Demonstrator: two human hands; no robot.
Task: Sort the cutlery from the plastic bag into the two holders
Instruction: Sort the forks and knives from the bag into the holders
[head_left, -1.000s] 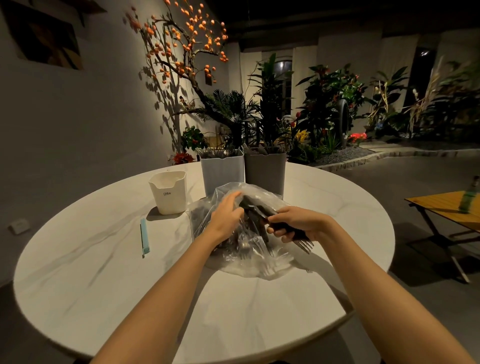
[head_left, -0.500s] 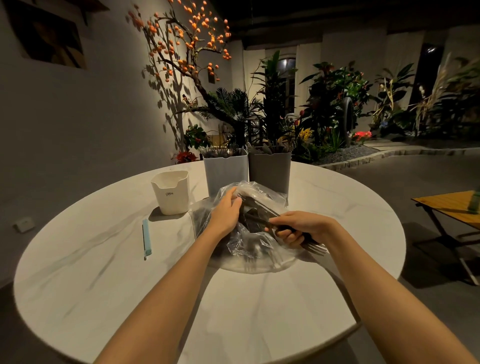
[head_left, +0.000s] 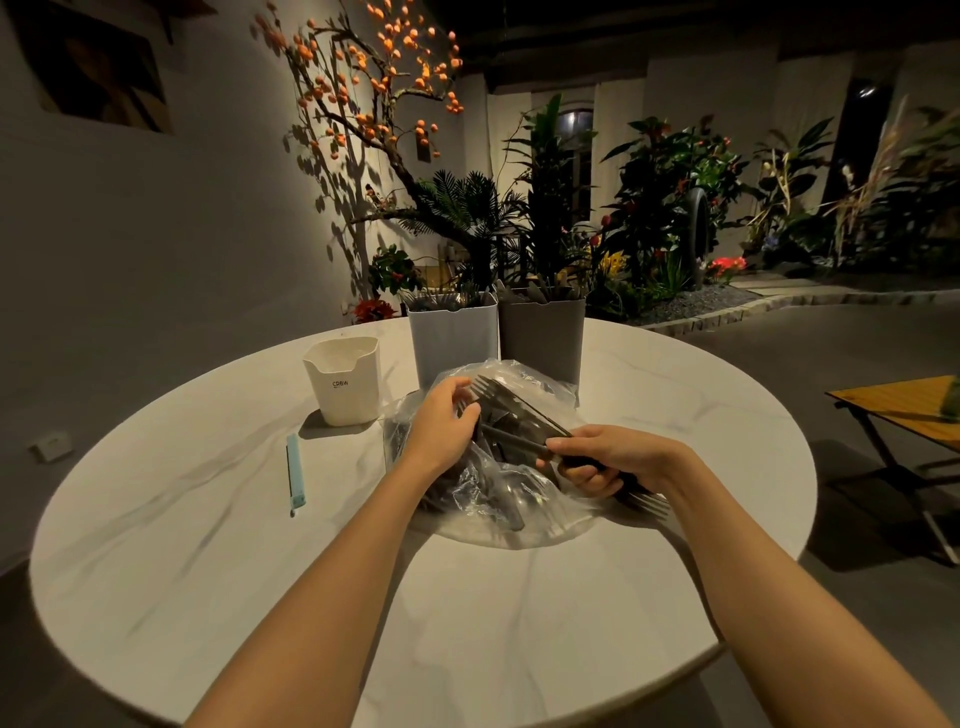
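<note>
- Your two bare forearms reach in from the near edge over the round white bench (head_left: 467, 623), which is veined like marble.
- Your right hand (head_left: 613, 457) is clenched round a bundle of dark-handled forks (head_left: 641, 499); some tines stick out below your wrist toward the near right, and one fork (head_left: 514, 405) runs up and left from your fist with its tines raised over the bag.
- Your left hand (head_left: 444, 421) sits at the far left mouth of the clear plastic bag (head_left: 498, 499), fingers curled, with the fingertips close to the tines of that raised fork. You cannot tell whether they pinch the plastic, touch the fork or hold nothing.
- The bag lies crumpled in the middle of the bench, between your hands, with more dark cutlery showing through the film.
- To the left of the bag, well apart from it, a slim pale-blue stick (head_left: 296, 475) lies flat on the bench.
- Farther back on the left stands a white cup-like container (head_left: 344, 382) with small dark lettering.
- Just behind the bag stand the two holders, touching side by side: the light grey holder (head_left: 452, 338) on the left and the darker grey holder (head_left: 541, 335) on the right, both with cutlery ends showing above their rims.
- Beyond the bench are a branch with orange fruit (head_left: 374, 78), leafy plants (head_left: 670, 197) and, off to the right, a wooden folding table (head_left: 898, 410).
</note>
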